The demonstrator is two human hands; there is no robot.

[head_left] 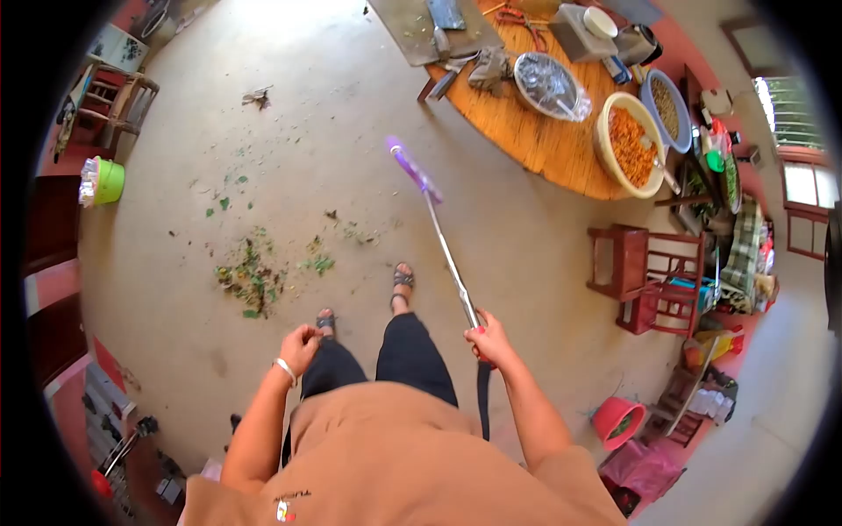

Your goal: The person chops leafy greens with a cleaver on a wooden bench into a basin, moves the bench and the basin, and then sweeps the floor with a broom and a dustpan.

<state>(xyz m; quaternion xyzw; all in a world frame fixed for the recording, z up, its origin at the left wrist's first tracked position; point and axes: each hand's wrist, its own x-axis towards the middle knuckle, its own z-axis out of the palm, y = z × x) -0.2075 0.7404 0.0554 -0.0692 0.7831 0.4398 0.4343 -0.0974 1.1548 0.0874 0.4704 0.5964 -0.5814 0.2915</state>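
My right hand (489, 337) is closed around the grip of a long-handled broom (449, 256). Its metal pole reaches forward to a narrow purple head on the floor. A dark strap-like length hangs below that hand. My left hand (303, 346), with a pale bracelet at the wrist, hovers by my left thigh; its fingers are curled in and no object shows in them. Ahead of my left foot lies a heap of leaves and dirt (250, 276). Smaller leaf scraps (320, 261) are scattered between the heap and the broom.
A round wooden table (526, 145) at the upper right bears an orange-filled basin (630, 145), a plastic-covered bowl (548, 85) and a cleaver. Red wooden chairs (618, 263) stand on the right. There is a pink bucket (618, 422) at lower right and a green bin (107, 181) at left.
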